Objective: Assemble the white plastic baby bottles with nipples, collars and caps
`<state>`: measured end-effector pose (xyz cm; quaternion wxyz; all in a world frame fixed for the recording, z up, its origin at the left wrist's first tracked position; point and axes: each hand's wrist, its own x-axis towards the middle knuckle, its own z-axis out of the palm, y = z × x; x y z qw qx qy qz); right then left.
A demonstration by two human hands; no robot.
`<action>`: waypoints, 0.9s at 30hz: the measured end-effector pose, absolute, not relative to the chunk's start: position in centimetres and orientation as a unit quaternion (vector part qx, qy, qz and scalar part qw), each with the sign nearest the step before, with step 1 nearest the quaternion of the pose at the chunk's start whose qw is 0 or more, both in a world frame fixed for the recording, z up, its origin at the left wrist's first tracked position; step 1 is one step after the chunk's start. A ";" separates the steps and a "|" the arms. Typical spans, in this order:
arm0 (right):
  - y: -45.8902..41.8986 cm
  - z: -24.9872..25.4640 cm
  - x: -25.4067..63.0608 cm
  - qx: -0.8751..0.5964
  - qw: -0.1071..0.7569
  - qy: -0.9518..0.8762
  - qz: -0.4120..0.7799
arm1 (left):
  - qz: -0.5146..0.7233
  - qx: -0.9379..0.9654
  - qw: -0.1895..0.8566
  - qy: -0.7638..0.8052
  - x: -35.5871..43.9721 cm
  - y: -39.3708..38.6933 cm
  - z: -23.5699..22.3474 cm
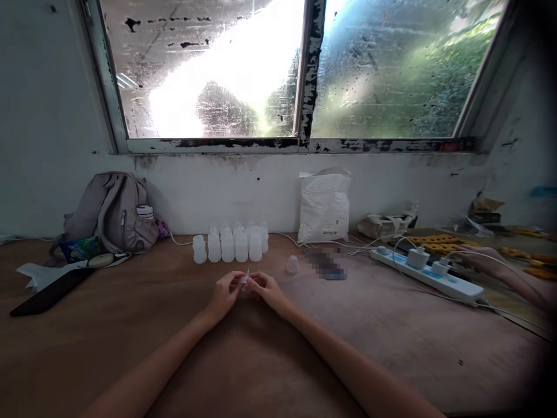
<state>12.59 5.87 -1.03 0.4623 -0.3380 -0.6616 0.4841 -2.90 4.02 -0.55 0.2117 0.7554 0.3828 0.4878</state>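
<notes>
My left hand (pixel 230 289) and my right hand (pixel 266 288) meet over the middle of the table. Both are closed, pinching one small whitish translucent piece (pixel 244 281) between the fingertips. A thin tip sticks up from it; fingers hide most of its shape. Just beyond my hands, several frosted white bottles (pixel 227 247) stand upright in a cluster near the wall. The leftmost bottle (pixel 199 249) is shorter and has no pointed top, unlike the others. To the right of my right hand, a clear dome-shaped cap (pixel 292 265) rests on the table.
A white plastic bag (pixel 325 206) leans on the wall beside a blurred-out flat object (pixel 326 264). On the right lies a power strip (pixel 429 276) with cables. Another person's hand (pixel 483 261) reaches over yellow parts (pixel 439 242). A backpack (pixel 117 212) and black strip (pixel 52 292) are left.
</notes>
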 end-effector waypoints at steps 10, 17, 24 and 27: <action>5.3 -0.8 12.7 -0.305 0.471 -0.521 0.643 | 0.500 0.681 0.375 0.381 -3.5 5.0 -1.3; 5.5 -1.0 12.4 -0.330 0.481 -0.537 0.609 | 0.494 0.529 0.570 0.390 -3.5 4.9 -0.7; 5.4 -1.2 12.5 -0.318 0.491 -0.549 0.597 | 0.473 0.545 0.564 0.402 -3.3 4.6 -0.4; 5.3 -1.2 12.5 -0.314 0.494 -0.563 0.583 | 0.477 0.562 0.554 0.386 -3.5 4.6 -0.6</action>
